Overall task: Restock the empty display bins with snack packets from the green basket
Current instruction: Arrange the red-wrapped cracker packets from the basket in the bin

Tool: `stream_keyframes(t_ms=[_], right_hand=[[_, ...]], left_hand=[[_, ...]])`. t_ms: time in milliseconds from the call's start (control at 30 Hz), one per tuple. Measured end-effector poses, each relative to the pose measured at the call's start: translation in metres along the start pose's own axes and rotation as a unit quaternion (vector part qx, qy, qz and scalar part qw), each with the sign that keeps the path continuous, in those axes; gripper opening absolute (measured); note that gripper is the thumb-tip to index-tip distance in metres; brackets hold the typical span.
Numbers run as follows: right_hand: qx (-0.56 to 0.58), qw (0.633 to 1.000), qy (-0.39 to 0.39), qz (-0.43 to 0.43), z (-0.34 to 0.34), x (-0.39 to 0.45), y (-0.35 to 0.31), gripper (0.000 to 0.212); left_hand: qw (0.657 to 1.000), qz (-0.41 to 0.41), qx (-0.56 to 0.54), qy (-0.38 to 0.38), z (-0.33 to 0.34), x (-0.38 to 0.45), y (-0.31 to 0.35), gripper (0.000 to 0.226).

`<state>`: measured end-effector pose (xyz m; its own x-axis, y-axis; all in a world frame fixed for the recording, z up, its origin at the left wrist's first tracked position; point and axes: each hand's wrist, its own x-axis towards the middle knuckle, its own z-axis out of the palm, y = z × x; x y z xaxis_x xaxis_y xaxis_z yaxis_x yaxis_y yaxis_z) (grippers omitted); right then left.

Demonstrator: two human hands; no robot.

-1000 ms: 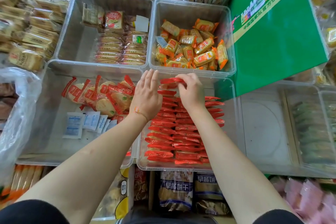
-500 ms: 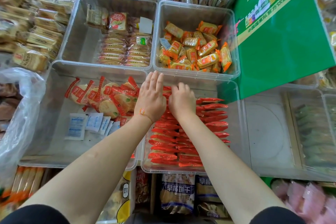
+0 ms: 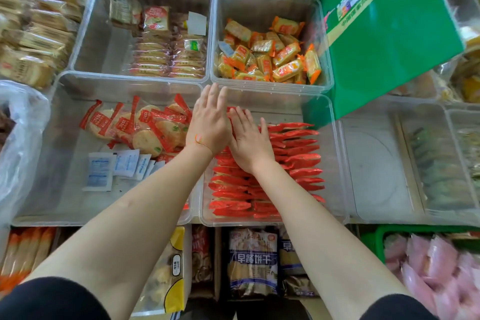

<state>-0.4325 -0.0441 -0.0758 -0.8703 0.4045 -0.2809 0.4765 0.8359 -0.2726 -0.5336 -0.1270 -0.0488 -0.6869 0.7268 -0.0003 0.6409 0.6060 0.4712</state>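
Here both hands (image 3: 228, 132) flat — on red packets (image 3: 293, 153)

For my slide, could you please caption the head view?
Both hands, left hand and right hand, press flat on rows of red packets in a clear bin.

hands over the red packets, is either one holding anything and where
Nothing is held. The left hand and right hand lie flat with straight fingers on the rows of red packets in the clear bin.

Blue packet (image 3: 253, 261), below the hands: 早餐饼干, upside down.
Green box (image 3: 387, 34): print too blurred to read.
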Motion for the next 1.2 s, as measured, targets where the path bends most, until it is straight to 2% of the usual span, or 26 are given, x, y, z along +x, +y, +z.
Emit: stream_keyframes(t_ms=[100,200,267,333,433,567,667,767,933,1067,1200], right_hand=[[0.004,0.996,0.089,-0.005,-0.008,-0.040,0.006,0.060],[0.032,0.991,0.130,0.002,-0.010,-0.088,0.024,0.046],[0.054,0.977,0.205,0.016,-0.013,-0.119,0.039,0.029],[0.102,0.962,0.244,0.064,-0.018,-0.154,0.050,0.020],[0.141,0.941,0.289,0.102,-0.025,-0.204,0.071,0.017],[0.187,0.920,0.314,0.142,-0.028,-0.261,0.126,0.016],[0.219,0.909,0.308,0.173,-0.024,-0.301,0.195,0.019],[0.241,0.904,0.291,0.199,-0.017,-0.341,0.282,0.019],[0.246,0.916,0.192,0.253,-0.009,-0.399,0.445,0.017],[0.212,0.920,0.154,0.293,-0.012,-0.427,0.537,0.044],[0.185,0.942,0.036,0.279,-0.013,-0.420,0.589,0.065]], left_hand=[[1.000,0.010,0.020,0.008,0.000,0.000,-0.002,0.063],[0.998,0.020,0.047,0.035,-0.003,-0.013,0.011,0.058],[0.998,0.028,0.042,0.049,-0.003,-0.034,0.042,0.053],[0.997,0.066,0.013,0.023,0.003,-0.068,0.085,0.044],[0.995,0.096,-0.037,0.002,0.015,-0.123,0.145,0.035],[0.996,0.084,-0.029,-0.022,0.042,-0.169,0.215,0.025],[0.996,0.054,-0.033,-0.068,0.080,-0.193,0.279,0.024],[0.986,0.033,-0.055,-0.151,0.137,-0.214,0.346,0.022],[0.946,-0.073,-0.129,-0.288,0.238,-0.242,0.444,0.018],[0.905,-0.140,-0.184,-0.359,0.288,-0.254,0.501,0.018],[0.892,-0.199,-0.219,-0.342,0.316,-0.250,0.532,0.020]])
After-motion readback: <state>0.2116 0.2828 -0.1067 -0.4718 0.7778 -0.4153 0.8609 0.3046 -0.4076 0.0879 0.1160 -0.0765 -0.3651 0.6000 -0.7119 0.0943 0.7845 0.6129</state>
